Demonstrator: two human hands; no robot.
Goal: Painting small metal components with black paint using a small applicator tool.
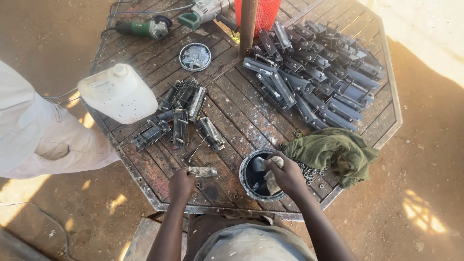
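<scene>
- The left hand is clenched around one end of a small metal bracket, holding it just above the slatted wooden table; the free end points right, toward the round black tin.
- The right hand pinches a pale, stained rag and presses it down inside the tin, fingers curled tight around the cloth (what the tin holds is too dark to tell).
- To do this step well, I judge the rag should pick up only a modest load, so the cloth is best dabbed, not dragged through the tin.
- The bracket looks best kept gripped by its very end, leaving as much bare metal as possible open to the rag; a firmer grip would help against twisting under wiping pressure.
- Keeping bracket and tin near each other, as now, keeps drips off the table.
- Loose nuts lie just beside the tin, under the edge of a green cloth; the right wrist could scatter them.
- A small cluster of similar brackets lies left of centre, a large pile at the far right (well apart, so the two lots stay distinct).
- A white jerrycan and an angle grinder sit farther off.
</scene>
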